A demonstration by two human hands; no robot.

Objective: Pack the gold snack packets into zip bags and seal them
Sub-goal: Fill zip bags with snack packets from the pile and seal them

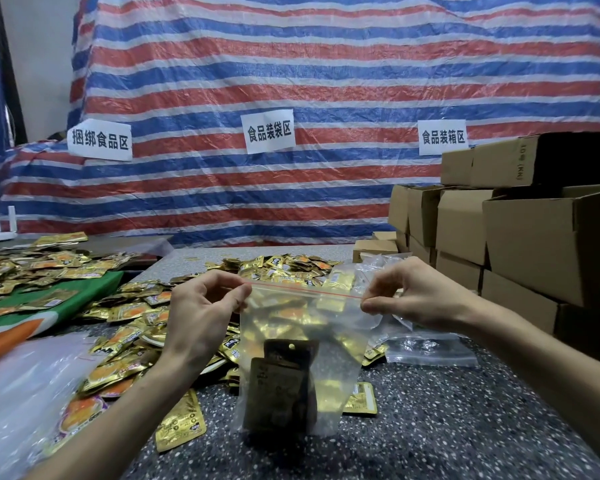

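Fingers (pixel 239 295) of left hand (pixel 201 306) and right hand (pixel 407 292) pinch the zip bag (pixel 291 344) mouth at nine and three o'clock. Sealing step; next probably needs pressing across.

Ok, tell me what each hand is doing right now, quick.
Left hand: closed, pinching the left end of the zip bag seal.
Right hand: closed, pinching the right end of the same seal.

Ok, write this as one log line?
left hand: pinches zip strip | right hand: pinches zip strip | zip bag: gold snack packets inside
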